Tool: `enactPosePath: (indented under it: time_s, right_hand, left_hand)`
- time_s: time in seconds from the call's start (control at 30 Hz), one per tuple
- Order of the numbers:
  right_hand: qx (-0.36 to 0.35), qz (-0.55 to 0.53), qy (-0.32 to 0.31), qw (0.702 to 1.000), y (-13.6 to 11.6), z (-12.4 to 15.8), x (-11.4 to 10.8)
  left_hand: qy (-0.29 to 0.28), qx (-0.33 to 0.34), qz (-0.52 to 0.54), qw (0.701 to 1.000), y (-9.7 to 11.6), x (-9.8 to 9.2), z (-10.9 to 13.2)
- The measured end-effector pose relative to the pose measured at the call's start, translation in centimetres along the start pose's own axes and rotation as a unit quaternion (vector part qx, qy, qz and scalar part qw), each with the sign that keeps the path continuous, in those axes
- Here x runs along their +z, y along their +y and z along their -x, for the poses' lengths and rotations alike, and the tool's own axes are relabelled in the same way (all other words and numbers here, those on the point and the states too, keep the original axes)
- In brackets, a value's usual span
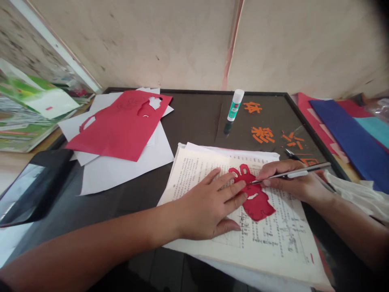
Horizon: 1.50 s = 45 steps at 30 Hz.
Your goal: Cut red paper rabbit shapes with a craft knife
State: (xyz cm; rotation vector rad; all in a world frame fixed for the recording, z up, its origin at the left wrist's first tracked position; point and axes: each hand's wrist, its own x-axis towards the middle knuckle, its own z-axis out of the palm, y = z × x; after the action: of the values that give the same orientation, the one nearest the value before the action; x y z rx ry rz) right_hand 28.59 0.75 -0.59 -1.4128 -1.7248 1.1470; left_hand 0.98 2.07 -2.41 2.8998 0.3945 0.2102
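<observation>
Overall, the work area is a dark, black-framed board point(194, 115) set against a scuffed cream wall point(136, 40). To the left lie glossy green-and-white magazines point(27, 117) and a black tablet point(33, 188). To the right, overlapping blue, red and teal paper sheets point(349, 136) sit beyond the board's edge, with a crumpled white cloth point(358, 194) just beside the right forearm.

On the board, a large red paper sheet point(118, 125) with cut-out openings lies on loose white paper point(124, 170). A stack of printed pages point(273, 243) occupies the near right and overhangs the board's front edge. Strips of dark board remain open between the white paper and the stack, and above the stack.

Farther back stand a white-capped glue stick point(235, 104) and flat orange paper characters with small scraps point(263, 135).

A small red paper cutout point(258, 207) with curved, notched edges lies on the stack, between both hands. The left hand point(209, 207) rests flat with its fingers spread, pressing the cutout's left side. The right hand point(291, 180) grips a slim metal craft knife point(291, 173) narrowly, its tip at the cutout.
</observation>
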Motion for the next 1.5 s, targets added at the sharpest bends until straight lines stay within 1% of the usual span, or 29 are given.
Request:
enactPosePath:
  time_s: [0.3, 0.57, 0.7, 0.97, 1.1, 1.23, 1.37, 1.5]
  right_hand:
    - [0.003, 0.014, -0.014, 1.0, -0.18, 0.05, -0.16]
    - [-0.016, 0.021, -0.021, 0.999, -0.15, -0.02, -0.11]
    - [-0.032, 0.025, -0.036, 0.999, 0.07, -0.09, -0.28]
    - [-0.02, 0.03, -0.035, 0.999, 0.02, -0.03, -0.37]
    - [-0.011, 0.033, -0.033, 0.999, -0.04, -0.05, -0.32]
    - [-0.022, 0.03, -0.035, 0.999, -0.01, -0.06, -0.38]
    - [-0.012, 0.024, -0.038, 0.999, -0.21, -0.06, -0.41]
    - [-0.015, 0.029, -0.037, 0.999, -0.25, -0.07, -0.36]
  left_hand:
    - [0.013, 0.006, 0.006, 1.0, -0.03, -0.03, -0.04]
    - [0.011, 0.004, 0.012, 1.0, 0.02, -0.18, -0.08]
    - [0.009, 0.002, 0.013, 1.0, 0.05, -0.18, -0.06]
    - [-0.002, -0.013, 0.006, 1.0, 0.02, -0.14, 0.03]
    - [0.011, -0.011, 0.007, 1.0, -0.01, -0.09, 0.08]
    - [0.027, -0.003, 0.004, 1.0, 0.04, -0.03, 0.01]
    - [0.031, 0.007, 0.006, 0.999, 0.07, -0.14, -0.11]
    - [0.029, 0.045, 0.011, 0.998, -0.03, -0.39, -0.12]
